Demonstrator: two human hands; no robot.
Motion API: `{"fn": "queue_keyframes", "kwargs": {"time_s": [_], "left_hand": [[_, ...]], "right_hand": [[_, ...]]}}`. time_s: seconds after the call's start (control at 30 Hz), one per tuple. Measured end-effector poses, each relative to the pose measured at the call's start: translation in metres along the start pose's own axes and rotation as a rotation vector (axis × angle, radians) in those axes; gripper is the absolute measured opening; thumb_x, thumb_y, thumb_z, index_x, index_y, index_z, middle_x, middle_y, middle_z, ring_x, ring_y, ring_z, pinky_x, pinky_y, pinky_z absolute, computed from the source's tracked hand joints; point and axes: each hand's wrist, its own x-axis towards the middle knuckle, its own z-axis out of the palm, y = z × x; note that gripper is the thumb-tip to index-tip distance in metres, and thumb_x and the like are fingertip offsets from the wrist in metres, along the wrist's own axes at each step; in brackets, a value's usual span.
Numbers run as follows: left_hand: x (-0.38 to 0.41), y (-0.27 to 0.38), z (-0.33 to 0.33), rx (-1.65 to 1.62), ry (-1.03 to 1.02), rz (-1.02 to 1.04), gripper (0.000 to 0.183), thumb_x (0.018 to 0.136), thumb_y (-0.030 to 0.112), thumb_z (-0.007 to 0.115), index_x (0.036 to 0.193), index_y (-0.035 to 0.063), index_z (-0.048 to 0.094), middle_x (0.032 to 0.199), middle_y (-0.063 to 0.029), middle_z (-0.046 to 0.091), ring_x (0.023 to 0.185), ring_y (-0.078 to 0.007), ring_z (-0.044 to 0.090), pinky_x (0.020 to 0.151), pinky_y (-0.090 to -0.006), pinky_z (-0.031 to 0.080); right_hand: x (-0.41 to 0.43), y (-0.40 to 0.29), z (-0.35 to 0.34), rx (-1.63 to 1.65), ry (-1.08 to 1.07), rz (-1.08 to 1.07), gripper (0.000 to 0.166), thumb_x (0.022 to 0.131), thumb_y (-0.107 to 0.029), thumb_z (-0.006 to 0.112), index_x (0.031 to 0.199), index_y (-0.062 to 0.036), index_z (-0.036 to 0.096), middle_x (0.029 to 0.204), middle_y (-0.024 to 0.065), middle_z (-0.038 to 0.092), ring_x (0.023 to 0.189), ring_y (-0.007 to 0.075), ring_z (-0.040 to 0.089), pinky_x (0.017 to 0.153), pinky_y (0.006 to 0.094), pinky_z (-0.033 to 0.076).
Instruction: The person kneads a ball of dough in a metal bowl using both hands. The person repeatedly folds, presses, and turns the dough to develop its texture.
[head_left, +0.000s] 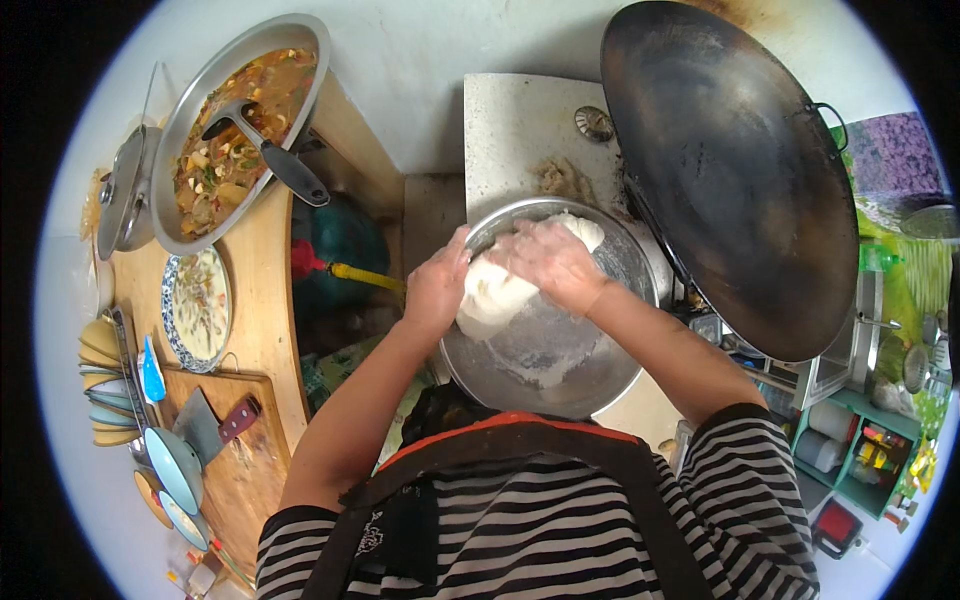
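A wide metal basin (630, 300) stands before me, with dry flour (547, 360) spread over its bottom. Inside it, at the left, lies a lump of pale dough (495, 296), and a further part of the dough shows beyond my knuckles. My right hand (551, 262) has its curled fingers on the dough; some fingertips are hidden. At the basin's left rim, my left hand (442, 281) grips the edge close beside the dough. Both hands look dusted with flour.
A large black wok (735, 180) leans at the right. On the wooden counter (259, 300) at the left are a metal basin of stew (232, 150) with a black-handled ladle (296, 172), a patterned plate of food (199, 311), and a cleaver (199, 424) on a cutting board (247, 472).
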Motion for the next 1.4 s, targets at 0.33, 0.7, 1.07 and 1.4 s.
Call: {"fn": "queue_keyframes", "kwargs": {"time_s": [0.33, 0.7, 1.07, 1.4], "left_hand": [[-0.002, 0.009, 0.002, -0.03, 0.049, -0.042, 0.036, 0.098, 0.022, 0.052, 0.132, 0.0109, 0.056, 0.109, -0.0243, 0.064, 0.097, -0.0404, 0.065, 0.081, -0.0431, 0.051], [-0.005, 0.009, 0.011, -0.117, 0.092, -0.117, 0.035, 0.097, 0.016, 0.053, 0.132, 0.0121, 0.055, 0.113, -0.0233, 0.063, 0.101, -0.0388, 0.064, 0.085, -0.0403, 0.05], [-0.005, 0.008, 0.009, -0.095, 0.094, -0.069, 0.035, 0.097, 0.017, 0.053, 0.132, 0.0134, 0.056, 0.111, -0.0223, 0.064, 0.098, -0.0388, 0.064, 0.084, -0.0425, 0.051], [0.011, 0.014, 0.006, -0.069, 0.07, -0.106, 0.037, 0.095, 0.019, 0.055, 0.132, 0.016, 0.056, 0.103, -0.0208, 0.067, 0.092, -0.0388, 0.064, 0.08, -0.045, 0.051]], "right_hand": [[-0.049, 0.022, -0.051, 0.425, -0.618, 0.864, 0.054, 0.083, -0.035, 0.067, 0.131, -0.0117, 0.054, 0.105, 0.0147, 0.068, 0.097, 0.0384, 0.065, 0.089, 0.0441, 0.051], [-0.033, -0.097, -0.02, 0.413, -0.645, 0.752, 0.057, 0.077, -0.029, 0.069, 0.118, 0.0033, 0.046, 0.101, 0.0231, 0.062, 0.093, 0.0379, 0.066, 0.077, 0.0448, 0.054], [0.001, -0.065, 0.002, 0.628, -0.629, 1.012, 0.093, 0.066, -0.054, 0.078, 0.127, 0.0073, 0.044, 0.104, 0.0253, 0.067, 0.1, 0.0351, 0.066, 0.088, 0.0411, 0.051], [-0.01, -0.021, -0.026, 0.705, -0.175, 1.028, 0.07, 0.086, -0.049, 0.061, 0.13, 0.0052, 0.05, 0.13, 0.0228, 0.057, 0.12, 0.0359, 0.056, 0.106, 0.0369, 0.038]]}}
